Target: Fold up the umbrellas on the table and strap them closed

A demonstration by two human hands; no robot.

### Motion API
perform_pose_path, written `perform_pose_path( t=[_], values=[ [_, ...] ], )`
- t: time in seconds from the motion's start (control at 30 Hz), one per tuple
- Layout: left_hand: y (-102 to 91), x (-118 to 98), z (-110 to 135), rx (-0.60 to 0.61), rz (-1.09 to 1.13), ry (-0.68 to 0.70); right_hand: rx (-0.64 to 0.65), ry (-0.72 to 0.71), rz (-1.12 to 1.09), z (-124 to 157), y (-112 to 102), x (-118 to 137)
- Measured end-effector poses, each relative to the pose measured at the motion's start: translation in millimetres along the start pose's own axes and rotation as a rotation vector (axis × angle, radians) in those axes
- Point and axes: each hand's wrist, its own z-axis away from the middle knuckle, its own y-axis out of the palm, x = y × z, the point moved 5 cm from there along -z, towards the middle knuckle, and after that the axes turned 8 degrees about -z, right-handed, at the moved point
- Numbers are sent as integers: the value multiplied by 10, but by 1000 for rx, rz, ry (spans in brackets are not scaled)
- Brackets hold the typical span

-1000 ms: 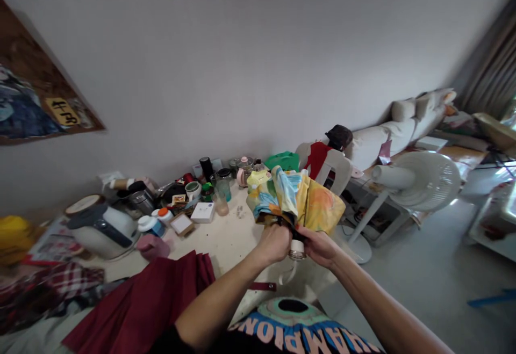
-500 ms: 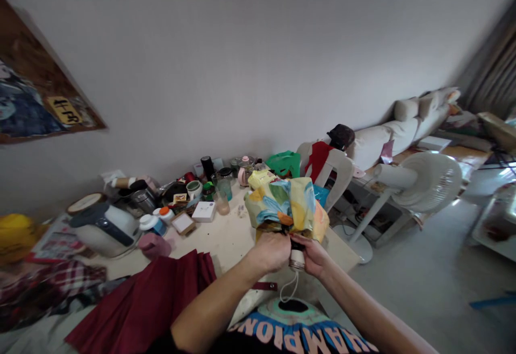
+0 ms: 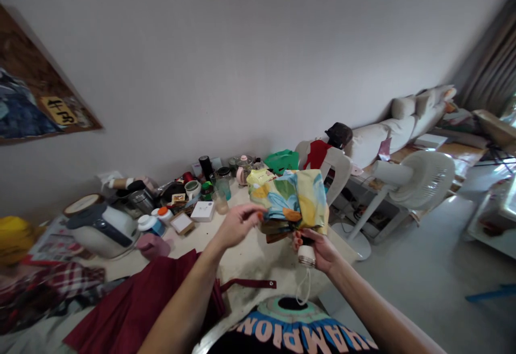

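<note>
A folding umbrella (image 3: 288, 195) with yellow, blue and orange patterned cloth is bunched together in front of me, above the table. My right hand (image 3: 316, 246) is closed around its shaft, just above the white handle (image 3: 306, 257). From the handle hangs a white cord loop (image 3: 304, 289). My left hand (image 3: 239, 225) is at the left edge of the cloth, with its fingers apart and slightly bent. Whether its fingertips touch the cloth is hard to tell. A dark red umbrella (image 3: 141, 305) lies at the lower left, its strap (image 3: 252, 283) stretched out on the table.
An electric kettle (image 3: 102, 228), a pink cup (image 3: 152, 245), white bottles (image 3: 151, 224) and a small white box (image 3: 202, 211) stand on the table (image 3: 245, 260). Behind are a green bag (image 3: 282, 161) and a white chair (image 3: 338, 174). A fan (image 3: 421, 179) stands at right.
My left hand has left the umbrella's shaft and moved left to the cloth's edge. My right hand and the umbrella have shifted slightly right.
</note>
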Motion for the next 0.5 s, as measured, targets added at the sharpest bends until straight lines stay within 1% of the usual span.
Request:
perform_pose_path(
  t=[0.03, 0.07, 0.1, 0.17, 0.23, 0.3, 0.33, 0.37, 0.47, 0.5],
  values=[
    [-110, 119, -54, -108, 14, -60, -10, 5, -19, 10, 21, 9],
    [-195, 209, -106, -201, -6, -90, -15, 5, -31, 14, 41, 17],
    [-242, 262, -158, -249, -39, -88, -15, 0, -34, 13, 59, 23],
    [-267, 286, -252, -282, -135, -45, -28, 2, -28, 1, 76, 19],
    [-230, 242, -326, -262, -220, 8, -47, 20, -6, -12, 79, -2],
    [-172, 208, -385, -217, -236, 4, -45, 37, 18, -18, 87, -24],
    [-137, 213, -412, -176, -203, -27, -37, 42, 28, -17, 93, -32],
    [-93, 232, -439, -111, -147, -70, -32, 43, 35, -15, 98, -36],
    [66, 310, -491, 159, 42, -167, -60, 23, 51, -2, 82, -24],
    [90, 333, -505, 201, 70, -173, -72, 19, 53, 2, 73, -17]
  ],
)
